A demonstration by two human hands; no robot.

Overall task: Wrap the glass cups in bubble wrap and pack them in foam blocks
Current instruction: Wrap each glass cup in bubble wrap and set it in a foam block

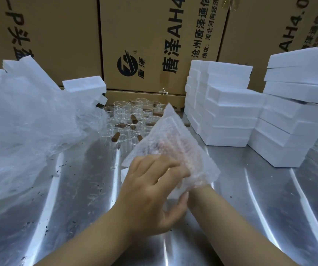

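Observation:
A sheet of bubble wrap (170,131) is held up over the steel table, its top corner pointing away from me. My left hand (150,189) grips its near edge, fingers curled over the top and thumb underneath. My right hand (198,191) reaches under the sheet and shows only as a pink blur through it, so its grip is hidden. Whether a cup is inside the wrap I cannot tell. Several clear glass cups (133,116) with brown wooden handles stand and lie at the back centre. Stacks of white foam blocks (229,110) rise to the right.
A big crumpled plastic bag of bubble wrap (24,121) fills the left side, with foam blocks (85,86) behind it. A second foam stack (296,120) stands at the far right. Cardboard boxes (142,45) wall off the back. The steel tabletop (77,208) carries dark specks.

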